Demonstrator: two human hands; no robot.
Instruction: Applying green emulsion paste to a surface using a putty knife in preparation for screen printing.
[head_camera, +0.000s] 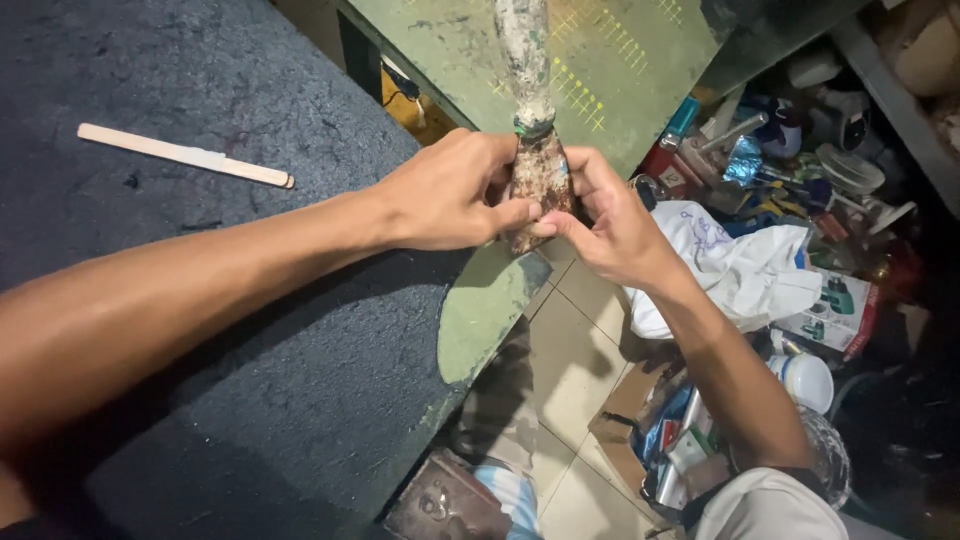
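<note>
A dark, rough tabletop fills the left of the view, with a green painted board beyond it and a tiled floor below. At the table's edge both hands meet around a scraper with a rusty, paint-crusted blade and a paint-smeared handle that runs up out of the frame. The left hand closes its grip on the blade from the left, thumb pressed to the blade's lower edge; the right hand pinches the same edge from the right, fingertips touching the left thumb. A pale wooden stick lies well apart on the tabletop. To the right, a white cloth sits on a heap of clutter; beside it lies a white box with green print, and near the floor an open cardboard box holds small packs. Much of the heap is too jumbled to make out.
</note>
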